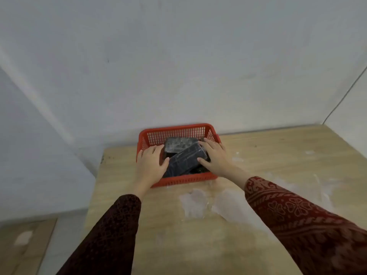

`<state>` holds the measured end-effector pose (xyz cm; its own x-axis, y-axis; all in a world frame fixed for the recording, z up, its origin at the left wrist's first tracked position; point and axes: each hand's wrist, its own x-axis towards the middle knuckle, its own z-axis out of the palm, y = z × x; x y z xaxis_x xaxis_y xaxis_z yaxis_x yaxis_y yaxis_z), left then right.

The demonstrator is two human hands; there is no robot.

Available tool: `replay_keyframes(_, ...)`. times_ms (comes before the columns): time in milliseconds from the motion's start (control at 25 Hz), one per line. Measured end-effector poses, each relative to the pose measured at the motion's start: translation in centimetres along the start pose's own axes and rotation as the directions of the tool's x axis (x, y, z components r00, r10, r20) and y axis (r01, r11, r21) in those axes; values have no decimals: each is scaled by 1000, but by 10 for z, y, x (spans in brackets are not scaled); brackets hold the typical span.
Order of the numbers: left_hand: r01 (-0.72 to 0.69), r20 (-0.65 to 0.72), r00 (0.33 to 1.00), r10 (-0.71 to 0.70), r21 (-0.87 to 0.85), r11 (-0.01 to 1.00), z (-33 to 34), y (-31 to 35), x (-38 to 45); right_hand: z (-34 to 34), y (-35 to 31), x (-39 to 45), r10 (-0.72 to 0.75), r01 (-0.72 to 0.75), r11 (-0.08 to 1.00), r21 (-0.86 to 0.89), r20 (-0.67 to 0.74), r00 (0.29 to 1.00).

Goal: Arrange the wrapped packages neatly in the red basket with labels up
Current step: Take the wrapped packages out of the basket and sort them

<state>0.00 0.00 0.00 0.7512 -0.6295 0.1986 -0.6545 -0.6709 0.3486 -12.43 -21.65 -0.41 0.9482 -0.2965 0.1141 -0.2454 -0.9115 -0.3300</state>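
A red mesh basket (178, 129) stands at the far edge of the wooden table against the wall. Inside it lie dark packages wrapped in clear film. One long package (185, 160) lies diagonally on top, tilted. Another (178, 144) lies flat behind it. My left hand (151, 163) grips the near left end of the diagonal package. My right hand (213, 155) holds its far right end, fingers spread over the corner. No label is readable on either package.
The wooden table (278, 165) has whitish smears and scraps of clear film (195, 203) in front of the basket. A white wall rises right behind the basket. The table's left edge drops to the floor at the left.
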Motion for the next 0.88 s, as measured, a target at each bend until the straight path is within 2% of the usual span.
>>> replay_keyframes(200,104,59,993,-100,-58,993,37,-9,-31,50,6,-34,90,-93,994,50,58,994)
replay_keyframes(360,93,73,993,-88,-68,993,60,-5,-34,59,10,-45,42,-42,998,-41,0,999)
replay_keyframes(520,95,-15,995,-95,-25,995,79,-1,-34,58,10,-39,40,-38,995,-97,12,999)
replay_keyframes(600,56,-101,993,-53,21,998,88,-4,-38,54,12,-30,62,-59,997,-46,55,997)
replay_keyframes(720,27,-207,978,-10,78,997,96,-7,-41,46,20,-10,233,-241,961,137,70,970)
replay_keyframes(800,28,-237,972,-1,109,994,100,-7,-42,40,28,13,357,-370,925,83,139,924)
replay_keyframes(880,24,-257,966,9,127,992,103,-8,-41,36,34,36,423,-427,903,-58,306,853)
